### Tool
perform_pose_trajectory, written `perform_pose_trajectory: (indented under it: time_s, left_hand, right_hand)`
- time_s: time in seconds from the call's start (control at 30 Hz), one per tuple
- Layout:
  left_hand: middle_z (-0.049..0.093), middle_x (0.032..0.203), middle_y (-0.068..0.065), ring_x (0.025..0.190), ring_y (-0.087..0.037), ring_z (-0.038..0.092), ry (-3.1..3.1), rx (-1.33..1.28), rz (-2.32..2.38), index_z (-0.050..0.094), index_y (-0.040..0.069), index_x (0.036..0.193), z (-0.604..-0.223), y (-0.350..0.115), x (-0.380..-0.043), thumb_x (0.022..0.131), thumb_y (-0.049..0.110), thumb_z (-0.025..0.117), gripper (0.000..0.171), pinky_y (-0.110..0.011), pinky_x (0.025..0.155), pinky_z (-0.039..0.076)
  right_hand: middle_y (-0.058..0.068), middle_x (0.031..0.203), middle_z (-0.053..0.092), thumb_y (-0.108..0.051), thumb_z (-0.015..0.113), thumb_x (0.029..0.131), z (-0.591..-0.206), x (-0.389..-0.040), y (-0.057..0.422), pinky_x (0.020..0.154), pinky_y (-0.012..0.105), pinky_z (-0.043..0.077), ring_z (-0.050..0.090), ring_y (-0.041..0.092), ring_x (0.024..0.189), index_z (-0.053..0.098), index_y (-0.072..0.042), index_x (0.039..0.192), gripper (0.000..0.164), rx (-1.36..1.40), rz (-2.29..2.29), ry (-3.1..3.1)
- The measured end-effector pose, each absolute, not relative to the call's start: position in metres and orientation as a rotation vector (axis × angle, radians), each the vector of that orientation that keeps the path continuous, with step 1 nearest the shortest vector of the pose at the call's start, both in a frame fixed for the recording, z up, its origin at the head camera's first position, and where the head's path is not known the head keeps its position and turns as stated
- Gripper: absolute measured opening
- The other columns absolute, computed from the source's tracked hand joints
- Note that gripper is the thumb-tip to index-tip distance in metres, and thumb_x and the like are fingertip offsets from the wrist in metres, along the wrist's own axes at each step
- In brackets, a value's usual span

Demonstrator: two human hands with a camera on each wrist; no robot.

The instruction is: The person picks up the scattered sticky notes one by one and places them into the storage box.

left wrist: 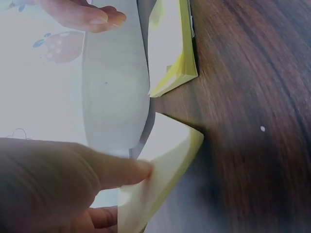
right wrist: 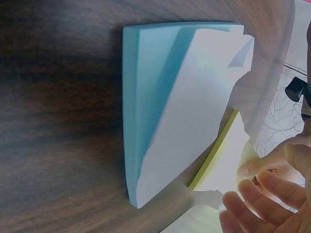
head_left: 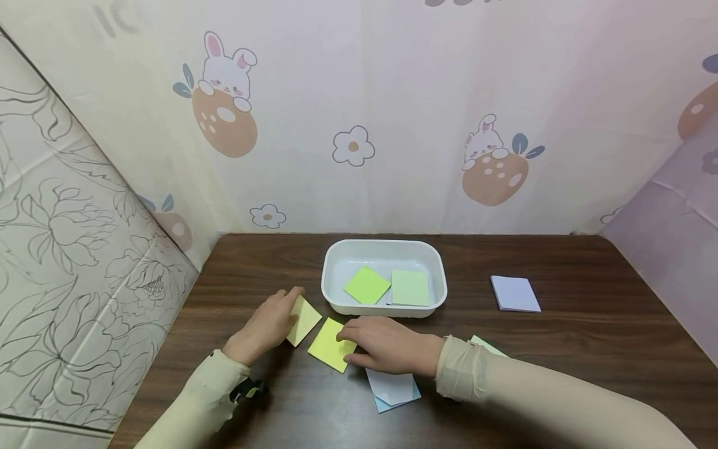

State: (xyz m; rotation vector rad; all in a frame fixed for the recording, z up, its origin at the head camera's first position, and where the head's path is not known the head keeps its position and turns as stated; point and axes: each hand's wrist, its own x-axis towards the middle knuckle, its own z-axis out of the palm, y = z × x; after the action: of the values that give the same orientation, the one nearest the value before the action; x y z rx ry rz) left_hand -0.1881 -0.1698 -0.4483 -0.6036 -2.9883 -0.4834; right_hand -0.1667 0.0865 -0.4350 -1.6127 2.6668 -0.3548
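Note:
My left hand (head_left: pixel 268 324) holds a pale yellow sticky note pad (head_left: pixel 305 321) by its left side. In the left wrist view the thumb lies on that pad's face, with the other fingers partly hidden behind it. Just right of it lies a bright yellow sticky note pad (head_left: pixel 330 344). Over that pad's right edge hovers my right hand (head_left: pixel 387 345), its fingers loosely bent and apart with nothing between them. Beneath the right hand, a light blue sticky note pad (right wrist: pixel 146 97) lies with a white sheet (right wrist: pixel 199 92) across it.
Behind the hands stands a white plastic tub (head_left: pixel 328 274) holding a lime green pad (head_left: pixel 367 285) and a pale green pad (head_left: pixel 410 288). A white pad (head_left: pixel 515 294) lies at the right. Another green pad (head_left: pixel 487 344) shows partly behind the right forearm. A patterned curtain borders the table.

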Motion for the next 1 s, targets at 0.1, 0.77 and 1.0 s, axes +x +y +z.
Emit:
perform_pose_trajectory:
  time_s: [0.1, 0.77, 1.0]
  left_hand:
    - [0.059, 0.088, -0.013, 0.069, -0.019, 0.050, -2.927, -0.630, -0.515, 0.056, 0.001, 0.120, -0.449, -0.171, -0.189, 0.083, -0.005, 0.057, 0.037, -0.035, 0.059, 0.043]
    - [0.063, 0.096, -0.012, 0.074, -0.018, 0.052, -2.969, -0.582, -0.541, 0.058, 0.005, 0.117, -0.434, -0.170, -0.191, 0.085, -0.007, 0.057, 0.034, -0.035, 0.064, 0.046]
    - [0.063, 0.097, -0.012, 0.075, -0.018, 0.053, -2.968, -0.582, -0.538, 0.058, 0.005, 0.117, -0.427, -0.173, -0.191, 0.085, -0.006, 0.057, 0.034, -0.036, 0.064, 0.046]
  right_hand:
    - [-0.002, 0.104, 0.062, -0.036, 0.055, 0.092, -0.434, -0.167, 0.085, 0.080, 0.023, 0.045, 0.053, 0.005, 0.090, 0.063, -0.010, 0.116, 0.036, -1.619, -0.360, 2.664]
    - [-0.002, 0.103, 0.063, -0.037, 0.055, 0.092, -0.425, -0.169, 0.074, 0.080, 0.024, 0.045, 0.054, 0.005, 0.089, 0.062, -0.011, 0.118, 0.038, -1.621, -0.356, 2.688]
    - [-0.002, 0.106, 0.063, -0.037, 0.055, 0.092, -0.421, -0.171, 0.071, 0.080, 0.025, 0.045, 0.055, 0.006, 0.093, 0.063, -0.012, 0.117, 0.036, -1.629, -0.408, 2.700]
